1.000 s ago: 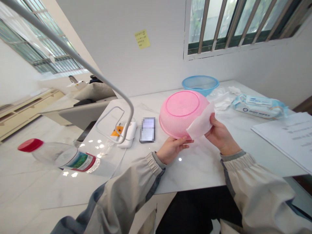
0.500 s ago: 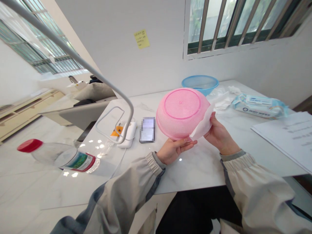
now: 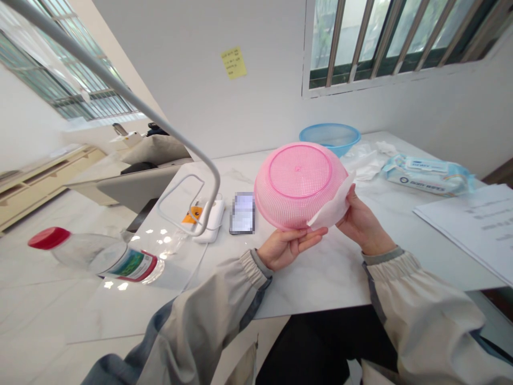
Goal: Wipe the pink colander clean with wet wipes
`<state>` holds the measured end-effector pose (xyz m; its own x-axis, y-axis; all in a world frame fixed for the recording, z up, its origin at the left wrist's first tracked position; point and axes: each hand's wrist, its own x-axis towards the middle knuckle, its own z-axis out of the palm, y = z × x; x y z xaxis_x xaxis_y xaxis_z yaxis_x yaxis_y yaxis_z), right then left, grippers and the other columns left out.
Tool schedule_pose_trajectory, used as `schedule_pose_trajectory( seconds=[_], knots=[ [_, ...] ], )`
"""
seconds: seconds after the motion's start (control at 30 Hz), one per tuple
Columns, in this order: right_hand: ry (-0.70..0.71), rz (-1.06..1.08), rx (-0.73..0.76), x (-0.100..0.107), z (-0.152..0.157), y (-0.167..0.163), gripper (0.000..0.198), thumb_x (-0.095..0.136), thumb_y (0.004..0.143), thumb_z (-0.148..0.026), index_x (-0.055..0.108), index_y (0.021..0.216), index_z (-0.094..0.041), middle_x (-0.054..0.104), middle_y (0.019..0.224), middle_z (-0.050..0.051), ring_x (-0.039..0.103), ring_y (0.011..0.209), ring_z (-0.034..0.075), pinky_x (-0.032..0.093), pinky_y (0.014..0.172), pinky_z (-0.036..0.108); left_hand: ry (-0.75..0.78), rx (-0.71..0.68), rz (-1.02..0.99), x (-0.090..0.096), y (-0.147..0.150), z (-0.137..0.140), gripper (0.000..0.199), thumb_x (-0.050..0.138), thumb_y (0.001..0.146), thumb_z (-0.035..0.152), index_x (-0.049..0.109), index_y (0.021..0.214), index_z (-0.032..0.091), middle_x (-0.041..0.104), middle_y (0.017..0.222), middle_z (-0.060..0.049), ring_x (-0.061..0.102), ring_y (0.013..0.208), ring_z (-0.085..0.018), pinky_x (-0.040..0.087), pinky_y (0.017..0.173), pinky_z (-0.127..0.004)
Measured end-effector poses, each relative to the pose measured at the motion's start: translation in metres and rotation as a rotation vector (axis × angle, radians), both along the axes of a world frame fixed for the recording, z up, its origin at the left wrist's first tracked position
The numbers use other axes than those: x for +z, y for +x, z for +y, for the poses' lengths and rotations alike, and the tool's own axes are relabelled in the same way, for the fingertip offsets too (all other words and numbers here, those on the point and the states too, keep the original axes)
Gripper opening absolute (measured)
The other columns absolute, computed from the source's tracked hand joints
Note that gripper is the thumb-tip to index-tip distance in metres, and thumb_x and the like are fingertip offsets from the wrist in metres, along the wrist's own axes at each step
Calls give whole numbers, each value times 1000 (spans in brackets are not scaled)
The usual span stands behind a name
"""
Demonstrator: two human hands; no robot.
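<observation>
A pink mesh basket (image 3: 298, 174) is held tilted above the table, its round base facing up and toward me. My left hand (image 3: 284, 248) grips its near rim from below, thumb and fingers at the edge. Against the basket's right side lies a white wipe (image 3: 332, 208), draped over the rim and wall. My right hand (image 3: 363, 222) is closed on the wipe and the basket edge, thumb on top; its other fingers are partly hidden behind the wipe. The basket's inside is out of sight.
Behind the basket stands a blue basket (image 3: 331, 133). A pack of wet wipes (image 3: 428, 175) and papers (image 3: 473, 222) lie to the right. Left are a phone (image 3: 242, 214), a white power strip (image 3: 210, 222), a lamp arm (image 3: 160, 120) and a water bottle (image 3: 104, 256).
The pink basket has shifted and turned slightly to the left. The wipe now lies a little differently along its right side. Both hands stay almost in place.
</observation>
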<state>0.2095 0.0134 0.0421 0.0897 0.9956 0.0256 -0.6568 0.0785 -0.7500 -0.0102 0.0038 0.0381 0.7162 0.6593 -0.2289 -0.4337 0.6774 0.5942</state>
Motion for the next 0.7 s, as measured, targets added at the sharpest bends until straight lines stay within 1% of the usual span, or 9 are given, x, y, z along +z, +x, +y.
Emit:
schedule_pose_trajectory(
  seconds=[0.17,0.27,0.43,0.5,0.57,0.63,0.7],
  knots=[
    [0,-18,15,2,-2,-1,46,80,94,-64,78,133,-39,80,140,-5,63,149,21,63,113,33,42,-6,3,-2,0,0,21,77,86,6,78,108,5,82,123,-23,69,142,-37,47,130,-46],
    [5,-17,50,2,-3,-1,44,80,94,-65,79,130,-39,82,136,-5,69,142,21,66,107,34,69,7,10,-1,1,0,22,81,84,7,78,105,7,83,117,-20,69,142,-39,46,129,-48],
    [15,-27,166,2,-5,-1,49,77,94,-70,79,129,-35,84,132,-1,76,130,26,70,98,40,114,13,-7,1,1,-1,31,82,83,8,80,114,8,80,130,-17,69,141,-36,47,129,-47],
    [21,-34,176,2,-6,-1,48,80,93,-67,80,126,-33,84,131,-1,76,130,26,69,99,39,109,19,-12,1,1,0,34,83,83,8,80,117,8,80,132,-16,71,139,-35,48,128,-45],
    [25,-39,160,0,-6,-1,44,82,92,-64,81,123,-33,83,133,-1,73,135,25,67,105,37,101,17,4,0,1,0,36,84,84,10,80,119,9,80,132,-17,73,136,-34,49,126,-45],
    [19,-35,129,-3,-6,0,44,82,93,-63,80,124,-33,82,136,-2,69,141,23,64,111,37,103,11,35,-2,1,0,38,85,84,12,80,122,9,80,132,-18,73,135,-34,50,125,-46],
    [1,-28,96,-5,-4,1,45,80,93,-65,80,126,-33,82,136,-2,66,145,22,61,115,39,124,1,62,-6,1,0,37,88,84,16,81,119,9,81,127,-18,75,132,-33,51,124,-46]
  ],
)
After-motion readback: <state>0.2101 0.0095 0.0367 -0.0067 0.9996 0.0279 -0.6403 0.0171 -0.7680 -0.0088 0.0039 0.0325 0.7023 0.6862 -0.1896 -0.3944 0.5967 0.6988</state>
